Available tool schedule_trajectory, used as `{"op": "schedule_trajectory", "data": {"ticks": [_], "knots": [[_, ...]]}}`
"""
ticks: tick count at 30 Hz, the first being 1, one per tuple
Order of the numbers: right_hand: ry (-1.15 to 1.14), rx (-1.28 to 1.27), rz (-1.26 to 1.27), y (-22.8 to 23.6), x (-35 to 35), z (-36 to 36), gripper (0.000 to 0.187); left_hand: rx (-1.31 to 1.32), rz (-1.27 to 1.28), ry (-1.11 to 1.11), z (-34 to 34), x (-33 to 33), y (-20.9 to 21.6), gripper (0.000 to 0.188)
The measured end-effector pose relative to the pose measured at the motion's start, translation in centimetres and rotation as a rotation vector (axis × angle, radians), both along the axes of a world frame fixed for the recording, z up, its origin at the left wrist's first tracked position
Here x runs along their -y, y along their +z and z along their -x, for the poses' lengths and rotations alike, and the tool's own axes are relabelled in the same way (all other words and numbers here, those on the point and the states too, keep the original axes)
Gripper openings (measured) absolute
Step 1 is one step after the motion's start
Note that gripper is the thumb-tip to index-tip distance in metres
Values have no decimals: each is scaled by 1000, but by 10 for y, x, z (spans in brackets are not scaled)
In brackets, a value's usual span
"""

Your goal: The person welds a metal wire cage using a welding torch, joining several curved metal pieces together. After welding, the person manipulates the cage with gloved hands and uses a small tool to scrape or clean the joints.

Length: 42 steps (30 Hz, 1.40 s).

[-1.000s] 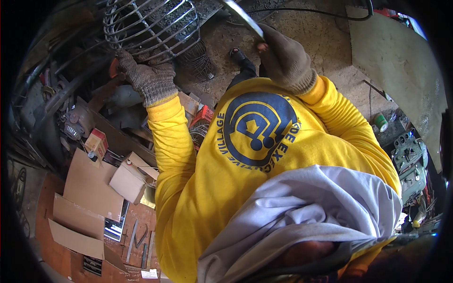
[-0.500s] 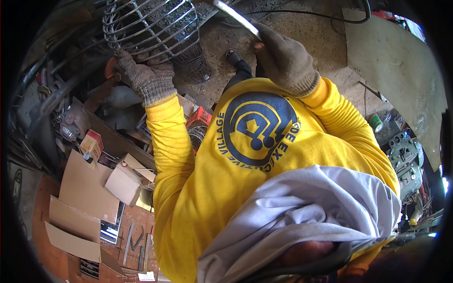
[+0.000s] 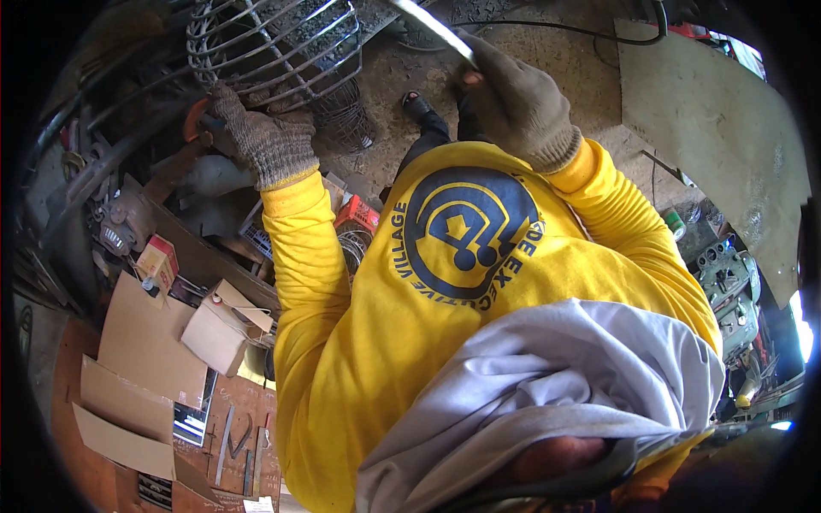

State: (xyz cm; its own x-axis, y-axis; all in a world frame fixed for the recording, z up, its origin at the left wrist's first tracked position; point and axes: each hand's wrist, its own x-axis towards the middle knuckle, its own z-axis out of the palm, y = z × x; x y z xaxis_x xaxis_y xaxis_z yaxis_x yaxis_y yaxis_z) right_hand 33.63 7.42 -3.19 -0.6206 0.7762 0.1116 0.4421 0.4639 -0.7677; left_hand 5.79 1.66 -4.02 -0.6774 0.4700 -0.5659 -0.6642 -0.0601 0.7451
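A round-barred metal cage [image 3: 312,50], like a wire basket, fills the upper left. My left hand [image 3: 267,141], in a grey-brown knit glove, is closed on its near lower rim; the fingertips are partly hidden by the bars. To the right, my gloved right hand [image 3: 523,109] grips a slim pale rod [image 3: 438,29], pointing up and left toward the cage. The rod's far end is cut off by the picture's top edge. A bare fingertip pokes out of that glove. An orange curved piece [image 3: 194,120] lies just left of my left hand.
Below the cage stands a bundle of thin wire [image 3: 344,111]. Open cardboard boxes [image 3: 141,342] and flat tools lie on a brown board [image 3: 235,398] at the lower left. A large grey sheet [image 3: 710,145] and a green machine [image 3: 727,282] are on the right. A black cable [image 3: 556,27] crosses the top.
The view has shifted a little, so the boxes and floor sit slightly farther left. My right hand and the rod have moved slightly; my left hand stays at the cage rim.
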Motion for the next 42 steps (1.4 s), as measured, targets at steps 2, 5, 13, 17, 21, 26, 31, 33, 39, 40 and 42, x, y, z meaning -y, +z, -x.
{"op": "schedule_trajectory", "data": {"ticks": [2, 5, 13, 17, 21, 26, 31, 33, 39, 40, 42], "knots": [[-23, -86, -16, -1, 0, 0, 40, 0, -24, 21, 2, 2, -6, 48], [-29, 48, -18, -1, 0, 5, 38, -11, -31, 31, 6, 1, -12, 48], [-158, -152, 155, -8, 13, -6, 33, 86, -185, 33, 10, 4, -14, 44], [-143, -156, 69, -32, 18, -6, 32, 156, -243, -64, 11, 3, -10, 41], [-178, -198, 189, -29, 18, -9, 33, 111, -183, -108, 16, 6, -12, 41], [-148, -246, 47, -24, 21, -4, 28, 58, -129, -7, 6, 1, -9, 41], [-148, -195, 112, -25, 22, -6, 29, 53, -153, -4, 6, -1, -13, 42], [-139, -162, 139, -20, 20, -9, 35, 28, -137, -3, 8, 1, -16, 45], [-107, -67, 61, -20, 11, -5, 42, 37, -155, -28, -1, -1, -9, 49], [-146, -106, 75, -18, 11, -5, 42, 39, -156, -25, -3, -2, -8, 49], [-142, -118, 76, -16, 13, -7, 41, 17, -108, 12, -7, -4, -6, 48]]}}
